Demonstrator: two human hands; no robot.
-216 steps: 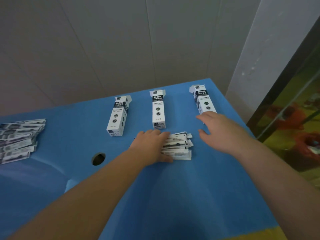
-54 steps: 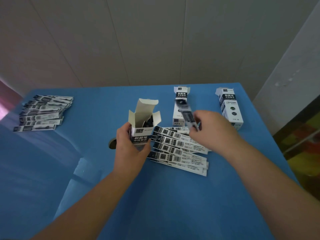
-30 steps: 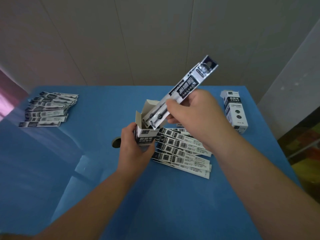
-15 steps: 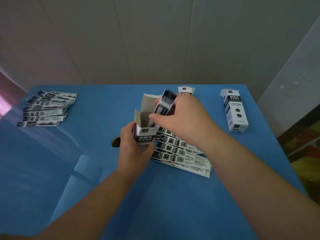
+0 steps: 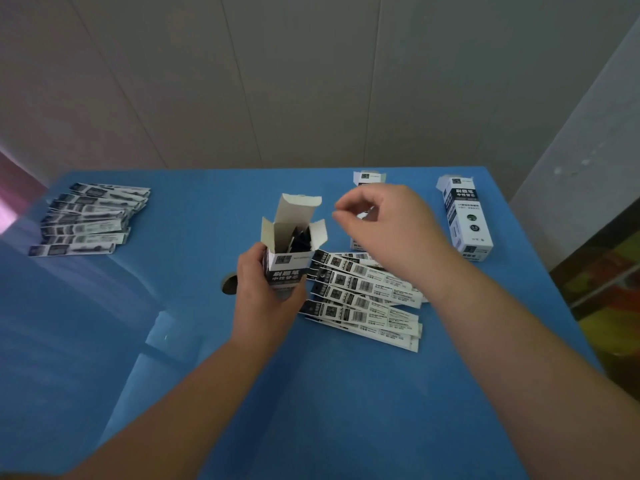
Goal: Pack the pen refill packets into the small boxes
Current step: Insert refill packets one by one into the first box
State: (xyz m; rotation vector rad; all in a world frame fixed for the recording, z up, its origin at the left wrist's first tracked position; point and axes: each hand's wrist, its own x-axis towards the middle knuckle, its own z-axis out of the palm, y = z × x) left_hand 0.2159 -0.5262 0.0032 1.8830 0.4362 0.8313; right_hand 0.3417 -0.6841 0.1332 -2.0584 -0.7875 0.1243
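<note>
Open box (image 5: 289, 258) upright on the blue tabletop (image 5: 346, 393), dark packet ends showing inside; your left hand (image 5: 265, 299) grips its lower half; right hand (image 5: 384, 230) hovers beside the flaps, fingers loosely curled, empty; loose packets (image 5: 363, 299) fanned just right of the box; risk: a crooked packet could snag a flap and tip the box.

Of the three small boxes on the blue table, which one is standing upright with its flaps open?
The box gripped by the left hand: it stands upright with its top flaps open, while the other two boxes lie flat on the table.
</note>
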